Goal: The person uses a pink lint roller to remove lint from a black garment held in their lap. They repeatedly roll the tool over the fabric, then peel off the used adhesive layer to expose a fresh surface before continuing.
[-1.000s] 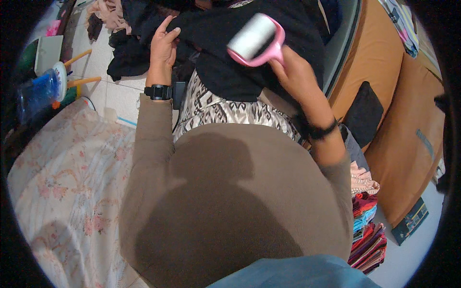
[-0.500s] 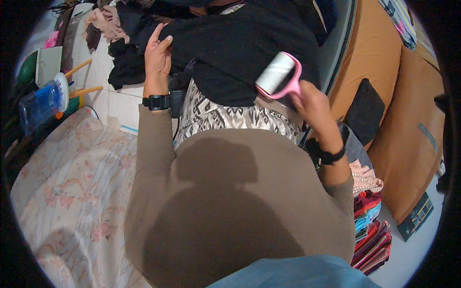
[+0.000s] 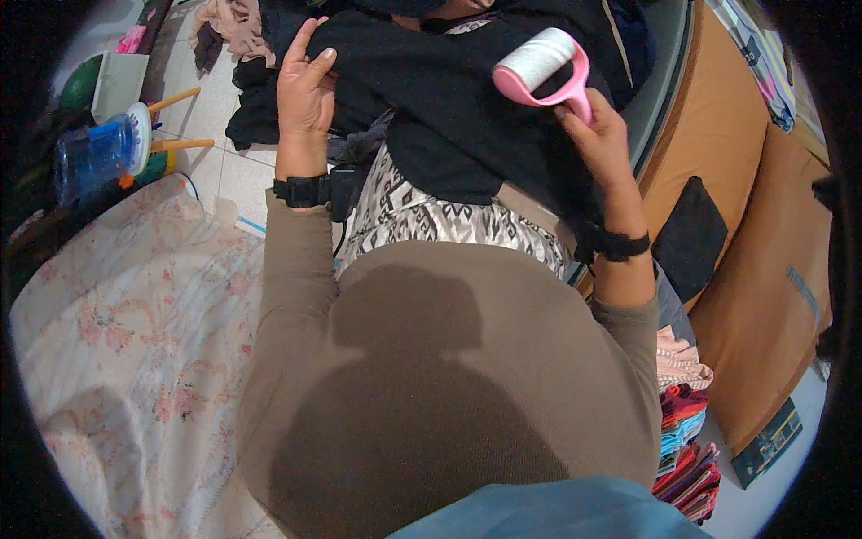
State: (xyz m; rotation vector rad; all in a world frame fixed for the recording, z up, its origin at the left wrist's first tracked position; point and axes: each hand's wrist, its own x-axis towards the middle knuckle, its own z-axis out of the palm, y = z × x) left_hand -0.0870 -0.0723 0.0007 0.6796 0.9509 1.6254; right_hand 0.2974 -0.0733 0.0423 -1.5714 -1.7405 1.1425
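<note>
A black garment (image 3: 467,144) lies spread over my lap, on top of patterned black-and-white cloth (image 3: 449,220). In my right hand (image 3: 600,139) is a lint roller (image 3: 543,63), its pink handle wrapped by my fingers. The white sheet roll points up and left, over the far part of the garment; whether it touches the cloth I cannot tell. My left hand (image 3: 305,94) rests at the garment's left edge, with index finger and thumb stretched apart. Its other fingers are partly hidden.
Piled dark clothes and a beige cloth (image 3: 238,36) lie far left on the tiles. A blue clear container (image 3: 94,162) stands at the left, beside a floral sheet (image 3: 135,332). Orange-brown padded panels (image 3: 754,269) and folded clothes (image 3: 687,449) are at the right.
My right hand has carried the lint roller away from me, farther up the black garment. My left hand keeps nearly the same pose at the garment's edge. The view has shifted slightly.
</note>
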